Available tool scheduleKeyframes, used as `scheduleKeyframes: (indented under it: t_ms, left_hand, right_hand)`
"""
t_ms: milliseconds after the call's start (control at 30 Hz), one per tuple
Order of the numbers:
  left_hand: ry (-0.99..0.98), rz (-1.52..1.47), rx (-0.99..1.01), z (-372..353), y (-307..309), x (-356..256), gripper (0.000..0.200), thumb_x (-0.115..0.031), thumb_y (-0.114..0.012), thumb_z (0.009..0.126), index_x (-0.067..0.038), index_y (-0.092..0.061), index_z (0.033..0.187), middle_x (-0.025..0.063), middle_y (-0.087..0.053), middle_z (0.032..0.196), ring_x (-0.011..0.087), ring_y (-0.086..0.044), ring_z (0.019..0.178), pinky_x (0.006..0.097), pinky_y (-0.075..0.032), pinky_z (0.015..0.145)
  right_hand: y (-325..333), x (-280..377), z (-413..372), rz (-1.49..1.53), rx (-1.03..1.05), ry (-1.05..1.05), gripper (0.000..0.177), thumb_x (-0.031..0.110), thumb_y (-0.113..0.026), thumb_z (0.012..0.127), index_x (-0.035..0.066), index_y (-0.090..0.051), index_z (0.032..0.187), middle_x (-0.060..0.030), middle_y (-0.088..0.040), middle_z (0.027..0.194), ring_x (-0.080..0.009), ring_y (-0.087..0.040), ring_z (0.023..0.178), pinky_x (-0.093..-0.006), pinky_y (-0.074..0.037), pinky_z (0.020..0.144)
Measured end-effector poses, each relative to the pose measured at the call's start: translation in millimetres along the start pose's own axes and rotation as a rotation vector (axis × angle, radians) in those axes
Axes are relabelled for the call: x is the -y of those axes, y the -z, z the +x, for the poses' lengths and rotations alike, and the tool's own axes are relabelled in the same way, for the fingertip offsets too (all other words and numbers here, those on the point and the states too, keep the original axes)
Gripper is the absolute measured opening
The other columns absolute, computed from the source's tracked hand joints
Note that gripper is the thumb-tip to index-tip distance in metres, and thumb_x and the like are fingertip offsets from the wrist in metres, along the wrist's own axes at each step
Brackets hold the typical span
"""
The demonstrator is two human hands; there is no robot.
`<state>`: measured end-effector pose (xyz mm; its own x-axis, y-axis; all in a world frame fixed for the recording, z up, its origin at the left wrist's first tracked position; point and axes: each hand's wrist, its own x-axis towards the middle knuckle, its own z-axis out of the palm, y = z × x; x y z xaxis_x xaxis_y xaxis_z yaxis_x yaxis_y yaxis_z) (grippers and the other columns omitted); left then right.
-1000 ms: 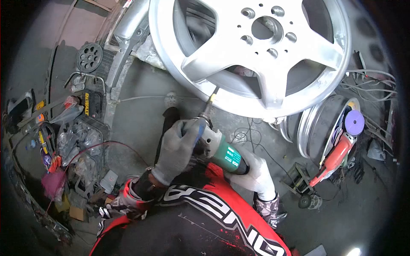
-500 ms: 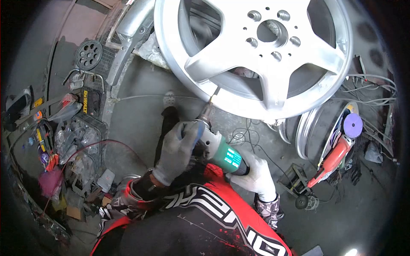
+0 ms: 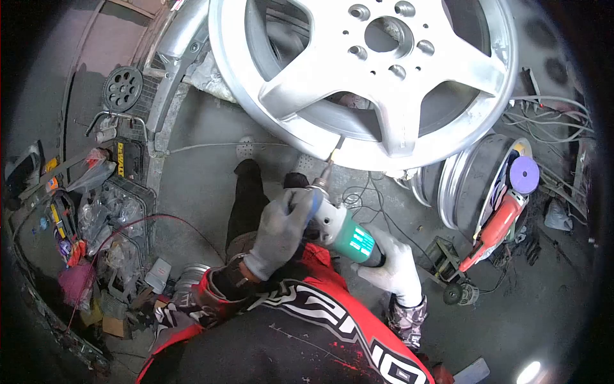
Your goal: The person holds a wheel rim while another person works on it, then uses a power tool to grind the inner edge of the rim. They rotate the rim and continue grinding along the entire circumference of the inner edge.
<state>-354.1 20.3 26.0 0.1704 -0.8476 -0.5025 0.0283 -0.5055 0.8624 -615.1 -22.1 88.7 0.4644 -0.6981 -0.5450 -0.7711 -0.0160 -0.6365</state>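
Note:
A silver alloy wheel [image 3: 400, 121] with broad spokes and a central hole fills the top of the view. Below it I hold a green and silver die grinder [image 3: 355, 243], its thin bit [image 3: 338, 147] overlapping the wheel's lower outer lip. My left hand [image 3: 281, 224], in a grey glove, is wrapped round the grinder's front end near the collet. Around the dark rear end closes my right hand [image 3: 393, 269] in a white glove.
A red polisher [image 3: 495, 233] with a purple pad [image 3: 524, 175] leans by another wheel [image 3: 464, 182] at right. Cables [image 3: 543, 115] hang beyond it. Plastic bags [image 3: 118, 208] and crates crowd the left, with a red hose [image 3: 173, 217] crossing the floor.
Both hands and the die grinder have moved right, the bit sliding rightward along the wheel's lower lip. The wheel appears slightly further left and higher in view. The grip is unchanged.

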Motion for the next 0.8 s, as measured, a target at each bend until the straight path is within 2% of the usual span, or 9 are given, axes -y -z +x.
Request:
scheduleKeyframes:
  t_ms: [100,200,300,367,533,633,700,733,800]
  left_hand:
    - [0.007,-0.103,-0.023,1,-6,-7,0.038,-0.036,-0.07,0.106,0.002,-0.073,0.111,0.0064,-0.071,0.092,0.0104,-0.063,0.086,0.0331,-0.054,0.079]
    - [0.337,-0.251,-0.005,3,8,-23,0.039,-0.037,-0.068,0.107,0.002,-0.074,0.112,0.006,-0.071,0.092,0.0108,-0.063,0.087,0.033,-0.054,0.079]
    - [0.261,-0.174,-0.052,1,31,-14,0.039,-0.037,-0.067,0.108,0.001,-0.074,0.113,0.0065,-0.072,0.093,0.0106,-0.064,0.086,0.0335,-0.054,0.078]
    - [-0.197,0.239,-0.114,-3,44,-10,0.04,-0.038,-0.067,0.108,0.001,-0.073,0.115,0.0075,-0.073,0.096,0.0116,-0.066,0.087,0.0343,-0.054,0.079]
    - [-0.063,0.124,-0.102,-4,45,-15,0.04,-0.037,-0.065,0.109,0.002,-0.072,0.116,0.0144,-0.071,0.098,0.0206,-0.07,0.09,0.0377,-0.054,0.081]
    - [-0.357,0.324,-0.063,-1,28,-10,0.04,-0.036,-0.065,0.109,0.003,-0.071,0.116,0.0167,-0.072,0.096,0.0221,-0.071,0.089,0.0389,-0.055,0.08]
    - [0.246,-0.12,0.019,0,18,-13,0.04,-0.036,-0.066,0.108,0.004,-0.071,0.114,0.0168,-0.071,0.093,0.0201,-0.07,0.086,0.0394,-0.055,0.079]
    - [-0.356,0.394,-0.021,0,19,3,0.04,-0.037,-0.067,0.107,0.002,-0.071,0.114,0.0129,-0.071,0.091,0.0153,-0.067,0.084,0.0373,-0.055,0.077]
    - [-0.198,0.215,-0.024,-2,23,6,0.04,-0.036,-0.067,0.108,0.002,-0.071,0.116,0.0114,-0.071,0.092,0.0155,-0.067,0.083,0.0363,-0.054,0.077]
  right_hand:
    - [3,-1,-4,-0.011,-0.011,-0.021,0.08,0.022,-0.093,0.069,0.01,-0.065,0.142,-0.0217,-0.076,0.117,-0.0395,-0.076,0.108,-0.0452,-0.062,0.089]
    - [-3,6,8,0.013,0.013,0.004,0.078,0.022,-0.092,0.069,0.009,-0.065,0.141,-0.0214,-0.076,0.119,-0.0392,-0.075,0.109,-0.0456,-0.062,0.09]
    - [-15,16,23,0.032,0.041,0.013,0.076,0.022,-0.091,0.071,0.011,-0.065,0.142,-0.021,-0.075,0.12,-0.0392,-0.075,0.109,-0.0461,-0.062,0.089]
    - [-20,25,34,0.074,0.049,0.05,0.076,0.023,-0.09,0.073,0.013,-0.064,0.143,-0.0212,-0.075,0.119,-0.0398,-0.075,0.107,-0.047,-0.062,0.088]
    - [-23,22,34,0.068,0.006,0.096,0.077,0.024,-0.091,0.072,0.014,-0.063,0.143,-0.0201,-0.076,0.115,-0.0398,-0.075,0.103,-0.0467,-0.062,0.085]
    - [-18,11,12,0.024,-0.008,0.044,0.078,0.024,-0.091,0.071,0.012,-0.064,0.143,-0.0195,-0.076,0.111,-0.0395,-0.076,0.1,-0.0466,-0.062,0.083]
    - [-14,8,2,0.007,-0.018,0.012,0.078,0.025,-0.092,0.071,0.011,-0.064,0.142,-0.0196,-0.077,0.109,-0.0394,-0.077,0.098,-0.0471,-0.062,0.082]
    - [-14,6,1,-0.002,-0.028,0.016,0.078,0.025,-0.092,0.07,0.011,-0.064,0.142,-0.0206,-0.076,0.11,-0.0396,-0.077,0.099,-0.0473,-0.062,0.082]
    - [-17,6,6,0.011,-0.018,0.025,0.078,0.025,-0.092,0.071,0.012,-0.064,0.142,-0.0206,-0.076,0.111,-0.0398,-0.076,0.1,-0.0476,-0.062,0.083]
